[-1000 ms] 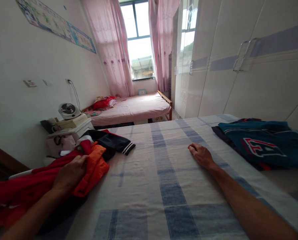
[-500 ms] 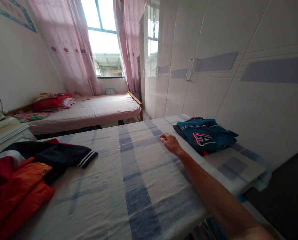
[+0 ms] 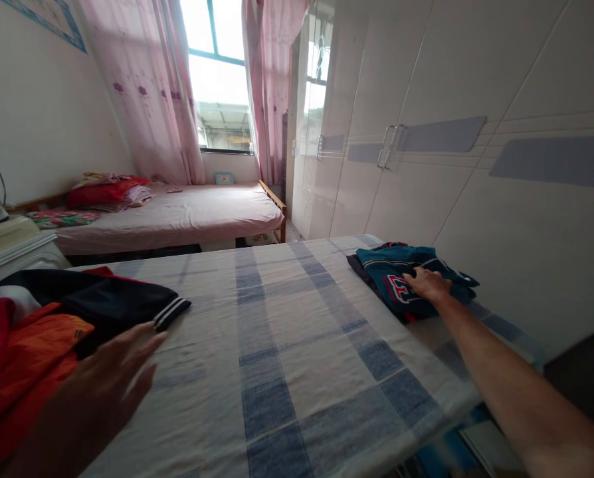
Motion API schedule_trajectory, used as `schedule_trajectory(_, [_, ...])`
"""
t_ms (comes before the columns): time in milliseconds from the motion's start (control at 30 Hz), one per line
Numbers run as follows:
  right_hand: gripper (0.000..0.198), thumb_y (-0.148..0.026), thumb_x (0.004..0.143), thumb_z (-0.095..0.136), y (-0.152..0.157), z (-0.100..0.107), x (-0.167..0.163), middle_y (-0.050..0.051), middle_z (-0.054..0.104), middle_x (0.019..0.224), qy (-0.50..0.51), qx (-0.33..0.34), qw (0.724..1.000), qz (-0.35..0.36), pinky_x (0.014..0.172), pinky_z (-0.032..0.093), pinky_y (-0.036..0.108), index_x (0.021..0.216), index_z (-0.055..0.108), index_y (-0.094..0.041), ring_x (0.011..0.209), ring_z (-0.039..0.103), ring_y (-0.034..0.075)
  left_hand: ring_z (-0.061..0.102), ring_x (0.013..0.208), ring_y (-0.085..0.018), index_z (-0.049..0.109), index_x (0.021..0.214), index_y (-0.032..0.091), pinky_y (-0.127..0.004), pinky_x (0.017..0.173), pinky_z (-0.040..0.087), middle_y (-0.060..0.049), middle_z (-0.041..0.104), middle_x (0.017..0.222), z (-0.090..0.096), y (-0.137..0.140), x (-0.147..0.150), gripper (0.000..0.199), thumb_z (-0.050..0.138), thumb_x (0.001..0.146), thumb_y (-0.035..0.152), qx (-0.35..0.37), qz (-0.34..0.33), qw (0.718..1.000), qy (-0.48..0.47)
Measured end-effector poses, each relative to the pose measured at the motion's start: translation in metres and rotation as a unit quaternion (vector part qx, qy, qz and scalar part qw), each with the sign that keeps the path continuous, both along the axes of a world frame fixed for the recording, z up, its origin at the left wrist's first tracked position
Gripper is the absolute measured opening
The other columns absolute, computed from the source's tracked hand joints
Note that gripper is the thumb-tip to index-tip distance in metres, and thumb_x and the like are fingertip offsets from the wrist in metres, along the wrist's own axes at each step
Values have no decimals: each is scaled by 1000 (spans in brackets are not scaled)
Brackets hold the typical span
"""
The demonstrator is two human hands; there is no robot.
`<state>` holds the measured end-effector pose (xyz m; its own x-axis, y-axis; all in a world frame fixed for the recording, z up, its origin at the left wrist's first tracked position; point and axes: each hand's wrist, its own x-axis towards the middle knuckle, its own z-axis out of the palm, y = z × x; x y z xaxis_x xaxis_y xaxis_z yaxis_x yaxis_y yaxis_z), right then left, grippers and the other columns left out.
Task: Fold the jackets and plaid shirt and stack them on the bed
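A folded teal garment with a red-and-white letter patch point(image 3: 401, 289) lies on top of darker cloth at the right side of the bed. My right hand point(image 3: 430, 284) rests on it beside the patch, fingers apart and pointing left, gripping nothing that I can see. At the lower left, my left hand point(image 3: 112, 368) hovers with its fingers stretched out, slightly blurred and empty. Close by it are an orange garment point(image 3: 32, 362) and a dark navy garment with white cuff stripes point(image 3: 112, 299), both loosely heaped. Part of the orange one is hidden behind my left hand.
A blue-and-white checked sheet point(image 3: 321, 358) covers the near bed. Behind stands another bed with a pink sheet point(image 3: 202, 212) and heaped red cloth point(image 3: 102, 192). A white wardrobe point(image 3: 426, 199) lines the right. A white cabinet point(image 3: 22, 259) stands at the left.
My right hand has moved right, from above the sheet onto the teal garment. My left hand has come into view at the lower left. The camera view has shifted slightly.
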<state>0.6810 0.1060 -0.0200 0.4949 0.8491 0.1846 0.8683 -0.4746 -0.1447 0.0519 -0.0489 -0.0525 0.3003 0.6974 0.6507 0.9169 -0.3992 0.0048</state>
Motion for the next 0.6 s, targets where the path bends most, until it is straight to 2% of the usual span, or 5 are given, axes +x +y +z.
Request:
schedule_trajectory(167, [49,-52,76,52,15,5,9,17,67,108,3,-32,999,1,84,42,55,110,66,-20,102,59,37,63,106,-28,60,119,27,-42,85,55,-10,58,130,-32,1,46,37,46,85,23,23,-40,996,75])
schedule_trajectory(300, [30,-40,75,54,18,4,5,15,61,121,-11,-21,1000,9,88,40,56,93,70,-23,117,50,39,61,109,-26,64,112,20,-39,87,55,-14,57,129,-38,-4,56,33,46,85,17,16,-39,997,62])
schedule_trajectory(467, [49,-39,80,51,14,5,0,20,63,114,-1,5,1000,19,87,43,51,122,55,-13,110,57,36,61,111,-26,65,109,20,-40,88,55,-13,58,129,-40,-5,54,31,46,85,17,-20,-12,1000,11])
schedule_trajectory(533, [54,-41,77,55,13,13,-3,22,65,108,11,9,1000,21,84,44,50,122,55,-10,103,61,38,61,112,-25,66,106,21,-40,89,55,-12,58,129,-40,-6,55,30,45,84,17,-34,-4,999,-4])
schedule_trajectory(600, [44,-37,77,57,13,23,-11,22,66,106,27,15,999,38,80,46,45,113,61,-13,99,63,36,61,111,-25,67,105,20,-40,90,55,-13,59,129,-39,-6,58,30,45,84,16,-43,0,999,-10])
